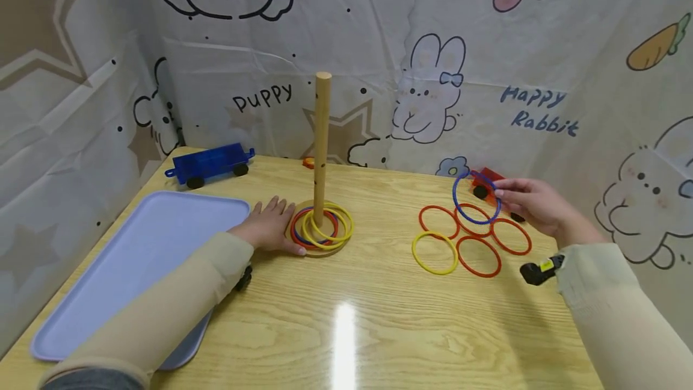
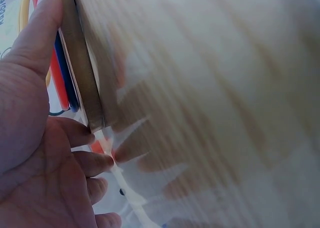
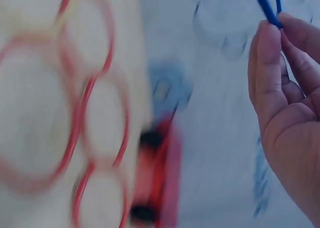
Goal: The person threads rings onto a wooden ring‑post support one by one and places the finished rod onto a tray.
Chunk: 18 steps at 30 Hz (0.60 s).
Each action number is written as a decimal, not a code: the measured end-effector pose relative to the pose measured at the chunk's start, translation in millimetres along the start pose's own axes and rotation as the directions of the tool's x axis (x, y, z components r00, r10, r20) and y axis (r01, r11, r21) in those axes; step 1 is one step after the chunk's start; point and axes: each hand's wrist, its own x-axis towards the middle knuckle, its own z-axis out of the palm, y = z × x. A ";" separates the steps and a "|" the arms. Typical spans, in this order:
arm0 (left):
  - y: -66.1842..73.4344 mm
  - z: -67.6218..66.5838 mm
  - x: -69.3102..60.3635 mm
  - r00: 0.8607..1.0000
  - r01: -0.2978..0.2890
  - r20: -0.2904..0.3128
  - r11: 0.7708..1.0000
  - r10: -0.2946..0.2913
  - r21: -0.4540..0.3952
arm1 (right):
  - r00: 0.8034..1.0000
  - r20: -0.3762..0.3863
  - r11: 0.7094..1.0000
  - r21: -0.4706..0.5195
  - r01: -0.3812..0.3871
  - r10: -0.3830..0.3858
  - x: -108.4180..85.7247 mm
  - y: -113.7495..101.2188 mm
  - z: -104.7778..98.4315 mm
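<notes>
Plainly, a printed cloth [image 1: 325, 23] hung behind the desk [image 1: 411, 330], on which lay a pale lilac tray [image 1: 146, 251], partly covered by the left sleeve [image 1: 148, 312]. To its right, a wooden post [image 1: 322, 143] rose upright from a round base [image 1: 327, 253]. A blue wagon [image 1: 208, 163] stood beyond the tray; a red wagon [image 3: 160, 173] stood at the far right edge, partly hidden behind the right hand [image 1: 527, 200].

The left hand [image 1: 269, 227] rested against the base, fingers extended and thumb spread along its edge. The right hand pinched a blue ring [image 3: 266, 7] between thumb and fingertips, raised in the air well to the right of the post. This ring was thin and round.

Nearby on the desk lay four red rings [image 1: 437, 207] and one yellow ring [image 1: 414, 248], bunched together. Around the post, two yellow, one red and one blue could be made out; their overlap left the full count uncertain.
</notes>
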 end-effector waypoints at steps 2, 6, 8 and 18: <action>-0.2 -1.1 0.5 1.000 0.006 -0.005 1.000 -0.006 -0.002 | 0.999 0.027 0.998 0.044 0.041 -0.042 10.6 -24.1 20.2; -1.6 -1.6 0.5 1.000 0.014 -0.006 1.000 -0.014 -0.003 | 0.986 0.092 0.986 0.107 0.128 -0.138 24.6 -74.0 63.5; -2.1 -1.0 1.3 1.000 0.015 -0.002 1.000 -0.015 0.002 | 0.974 0.120 0.971 0.165 0.172 -0.193 28.3 -97.5 85.3; -1.6 -0.1 1.9 1.000 -0.001 -0.022 1.000 0.001 0.003 | 0.926 0.169 0.840 0.499 0.215 -0.338 42.6 -176.8 177.5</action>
